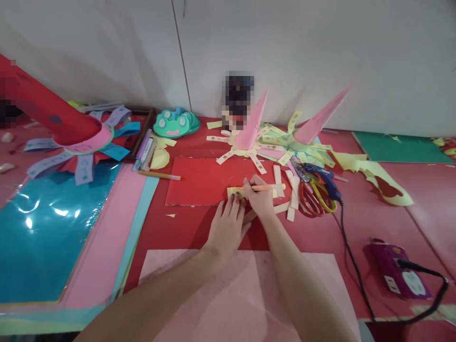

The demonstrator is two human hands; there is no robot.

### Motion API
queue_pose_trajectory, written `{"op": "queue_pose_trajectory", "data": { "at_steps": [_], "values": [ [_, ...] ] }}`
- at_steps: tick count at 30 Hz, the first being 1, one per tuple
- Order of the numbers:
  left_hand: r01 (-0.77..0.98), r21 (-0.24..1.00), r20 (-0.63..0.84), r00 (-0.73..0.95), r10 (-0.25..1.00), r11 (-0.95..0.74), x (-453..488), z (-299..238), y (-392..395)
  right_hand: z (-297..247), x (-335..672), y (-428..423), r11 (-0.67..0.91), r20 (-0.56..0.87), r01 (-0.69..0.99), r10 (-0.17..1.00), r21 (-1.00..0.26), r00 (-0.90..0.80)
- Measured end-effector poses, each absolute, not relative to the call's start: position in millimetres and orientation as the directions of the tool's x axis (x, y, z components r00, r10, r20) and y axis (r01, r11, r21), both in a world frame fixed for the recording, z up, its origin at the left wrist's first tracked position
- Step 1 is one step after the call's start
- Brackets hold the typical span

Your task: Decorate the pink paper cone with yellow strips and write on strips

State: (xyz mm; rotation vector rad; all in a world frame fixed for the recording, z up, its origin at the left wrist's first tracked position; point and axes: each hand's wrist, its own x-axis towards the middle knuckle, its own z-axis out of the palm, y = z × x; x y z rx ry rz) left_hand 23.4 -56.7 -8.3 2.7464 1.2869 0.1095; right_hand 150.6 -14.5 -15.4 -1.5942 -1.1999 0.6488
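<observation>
My right hand (pixel 261 199) is closed around a slim orange pen (pixel 265 187), its light cap end pointing right. Under the pen's tip lies a pale yellow paper strip (pixel 232 191) on a red card sheet (pixel 197 178). My left hand (pixel 228 225) is laid flat with fingers stretched out, their tips touching the strip's lower edge. Part of the strip and the pen's tip are hidden by my fingers. Just right of my right hand are several cream paper strips (pixel 292 194), some crossing each other.
Red- and yellow-handled scissors (pixel 311 199) and a blue glue gun (pixel 326 178) lie right, its cord running to a purple box (pixel 399 270). Pink paper cones (pixel 252 123) stand behind. A red cone (pixel 53 104), green frog cutouts (pixel 174 124) and a brown pen (pixel 160 175) are left.
</observation>
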Motion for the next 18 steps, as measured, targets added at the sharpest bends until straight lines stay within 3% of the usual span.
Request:
{"op": "queue_pose_trajectory", "data": {
  "at_steps": [10, 14, 18],
  "values": [
    [0.763, 0.103, 0.013, 0.641, 0.768, -0.638, 24, -6, -56, -14, 158, -11, -0.029, 0.033, 0.15, 0.921, -0.988, 0.389],
    [0.766, 0.096, 0.007, 0.638, 0.77, -0.636, 24, -4, -56, -12, 163, -15, -0.012, 0.032, 0.15, 0.959, -0.989, 0.282],
    [0.762, 0.079, 0.01, 0.644, 0.765, -0.642, 24, -2, -56, -12, 163, -19, 0.022, 0.072, 0.168, 0.95, -0.986, 0.303]
  ]
}}
